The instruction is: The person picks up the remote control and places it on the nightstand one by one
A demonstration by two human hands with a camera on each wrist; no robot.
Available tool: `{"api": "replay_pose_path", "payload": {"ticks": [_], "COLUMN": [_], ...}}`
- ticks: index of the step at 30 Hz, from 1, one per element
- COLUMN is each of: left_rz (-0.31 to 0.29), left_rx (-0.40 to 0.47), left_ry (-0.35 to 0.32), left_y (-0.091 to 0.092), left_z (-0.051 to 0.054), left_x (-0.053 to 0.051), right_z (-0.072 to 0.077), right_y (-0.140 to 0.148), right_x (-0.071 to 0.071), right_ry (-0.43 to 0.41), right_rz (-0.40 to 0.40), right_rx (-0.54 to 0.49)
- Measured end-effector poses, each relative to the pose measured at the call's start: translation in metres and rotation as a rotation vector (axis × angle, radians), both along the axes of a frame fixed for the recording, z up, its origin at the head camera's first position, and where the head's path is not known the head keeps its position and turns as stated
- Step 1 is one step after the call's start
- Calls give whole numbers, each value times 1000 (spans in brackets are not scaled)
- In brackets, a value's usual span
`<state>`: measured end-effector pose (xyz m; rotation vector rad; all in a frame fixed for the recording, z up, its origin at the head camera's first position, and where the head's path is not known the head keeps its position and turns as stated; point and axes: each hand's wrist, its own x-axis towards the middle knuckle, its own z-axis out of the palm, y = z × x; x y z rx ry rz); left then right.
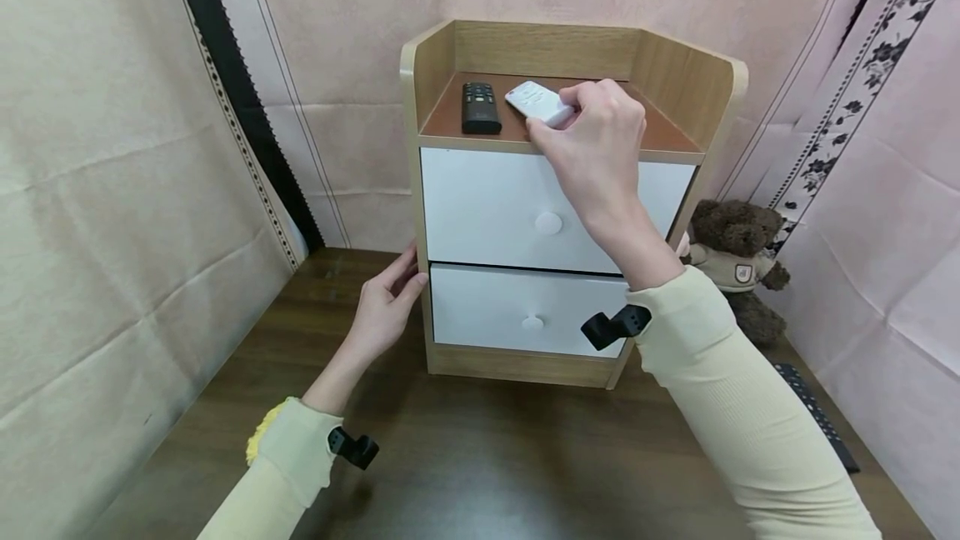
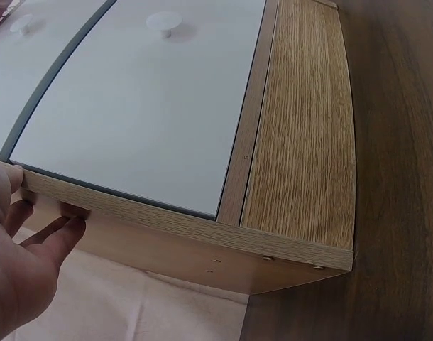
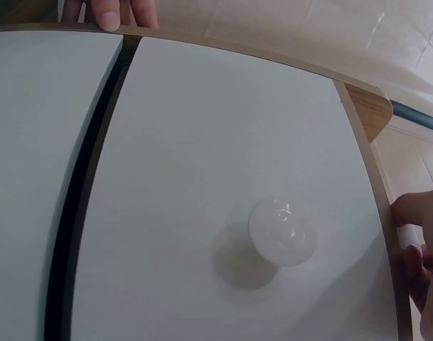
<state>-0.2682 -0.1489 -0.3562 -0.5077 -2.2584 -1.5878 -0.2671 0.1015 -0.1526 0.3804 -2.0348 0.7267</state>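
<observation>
A small wooden cabinet (image 1: pixel 517 363) with two white drawers stands on the table. At its top shelf (image 1: pixel 517 133), my right hand (image 1: pixel 602 152) pinches a white remote control (image 1: pixel 534 100) between thumb and fingers, its far end tilted over the shelf. A black remote control (image 1: pixel 480 109) lies on the shelf just left of it. My left hand (image 1: pixel 384 311) touches the cabinet's left side; in the left wrist view its thumb is at the front edge and the fingers (image 2: pixel 64 238) rest against the side panel. Both drawers look pushed in.
A brown teddy bear (image 1: pixel 738 261) in a pale shirt sits to the cabinet's right. Nearer on that side lies a black keyboard-like object (image 1: pixel 816 415), partly hidden by my right sleeve. Pale curtains (image 1: pixel 360 65) surround the dark wooden table (image 1: pixel 465 457).
</observation>
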Motion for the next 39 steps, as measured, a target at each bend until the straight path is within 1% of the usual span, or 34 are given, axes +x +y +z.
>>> {"api": "replay_pose_path", "payload": {"ticks": [3, 6, 11, 13, 14, 18, 20, 21, 25, 32, 39], "left_rz": [2, -6, -13, -11, -10, -9, -6, -5, -6, -14, -13], "left_rx": [-5, -6, 2, -2, -2, -2, 4, 5, 7, 22, 12], "left_ry": [-8, 7, 14, 9, 8, 13, 19, 22, 38, 58, 61], "left_y": [3, 6, 6, 6, 6, 2, 0, -1, -3, -3, -3], "left_z": [10, 18, 17, 17, 16, 4, -4, -6, -10, -10, -9], "left_x": [10, 19, 19, 19, 16, 3, -5, -6, -7, -6, -6], "right_z": [0, 0, 0, 1, 2, 6, 7, 7, 7, 5, 7], "right_y": [-1, -2, -3, -3, -3, -4, -5, -5, -5, -4, 0], "right_x": [0, 1, 2, 3, 4, 5, 5, 5, 4, 5, 11], "right_ry": [12, 18, 45, 51, 54, 25, 14, 11, 10, -17, -62], "right_rz": [0, -3, -26, -48, -61, -96, -95, -90, -69, -28, -4], "right_rx": [16, 38, 124, 174, 198, 260, 270, 271, 263, 223, 188]}}
